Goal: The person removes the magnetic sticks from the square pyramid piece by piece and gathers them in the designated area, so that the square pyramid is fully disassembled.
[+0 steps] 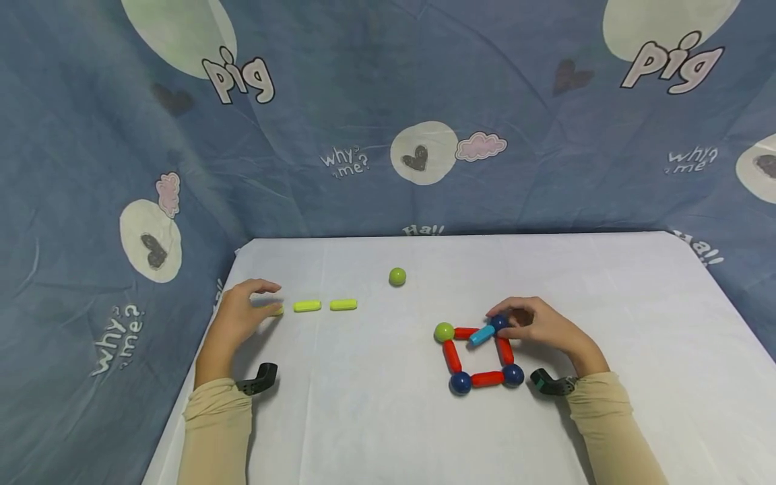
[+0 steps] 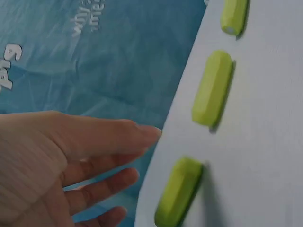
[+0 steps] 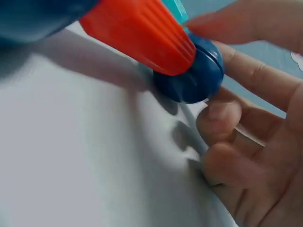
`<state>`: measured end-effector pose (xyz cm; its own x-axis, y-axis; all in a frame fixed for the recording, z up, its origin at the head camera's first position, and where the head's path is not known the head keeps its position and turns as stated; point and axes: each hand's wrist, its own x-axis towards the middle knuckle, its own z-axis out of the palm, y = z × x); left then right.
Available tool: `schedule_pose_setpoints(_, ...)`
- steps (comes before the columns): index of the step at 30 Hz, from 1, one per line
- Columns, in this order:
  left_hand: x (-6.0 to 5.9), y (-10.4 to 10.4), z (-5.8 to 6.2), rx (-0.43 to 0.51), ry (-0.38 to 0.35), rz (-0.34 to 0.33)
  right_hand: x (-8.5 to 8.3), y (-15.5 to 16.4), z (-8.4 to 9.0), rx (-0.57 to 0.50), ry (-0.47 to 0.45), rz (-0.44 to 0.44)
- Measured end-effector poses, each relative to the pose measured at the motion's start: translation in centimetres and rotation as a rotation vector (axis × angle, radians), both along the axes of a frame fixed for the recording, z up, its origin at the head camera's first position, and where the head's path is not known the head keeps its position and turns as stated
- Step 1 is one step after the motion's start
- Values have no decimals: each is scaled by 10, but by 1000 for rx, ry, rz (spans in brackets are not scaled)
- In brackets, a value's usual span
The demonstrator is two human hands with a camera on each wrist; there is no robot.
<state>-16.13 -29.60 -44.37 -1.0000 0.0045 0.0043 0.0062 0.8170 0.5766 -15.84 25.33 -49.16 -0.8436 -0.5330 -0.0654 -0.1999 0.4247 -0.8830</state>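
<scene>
My right hand (image 1: 545,329) pinches the dark blue ball (image 1: 500,322) at the far right corner of a four-sided frame. A light blue rod (image 1: 482,335) sticks out from that ball, slanting over the inside of the frame. In the right wrist view, a red rod (image 3: 147,38) meets the dark blue ball (image 3: 191,78) between thumb and fingers. My left hand (image 1: 238,313) hovers with its thumb and fingers apart beside the leftmost yellow-green rod (image 1: 279,311), mostly hidden behind the thumb. In the left wrist view, that rod (image 2: 179,191) lies beyond the fingertips.
Two more yellow-green rods (image 1: 307,306) lie in line to the right of my left hand. A loose green ball (image 1: 397,277) sits farther back. Red rods (image 1: 487,379) join a green ball (image 1: 444,332) and dark blue balls (image 1: 460,383) on the white table (image 1: 364,431).
</scene>
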Motion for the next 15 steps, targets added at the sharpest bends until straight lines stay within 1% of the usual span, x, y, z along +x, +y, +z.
schedule_pose_setpoints(4, 1, 12, 8, 24, 98, -44, -1, -7, -4, -28, -70, 39)
schedule_pose_setpoints(7, 1, 29, 14, 62, 166, -94, -1, -16, -6, -42, -101, 79)
schedule_pose_setpoints(10, 3, 54, 18, 97, 221, -162, 0, -25, -7, -67, -114, 116)
schedule_pose_setpoints(12, 5, 73, 18, 110, 246, -214, 1, -31, -8, -69, -109, 134)
schedule_pose_setpoints(15, 11, 108, 14, 134, 251, -302, 3, -39, -10, -70, -102, 151)
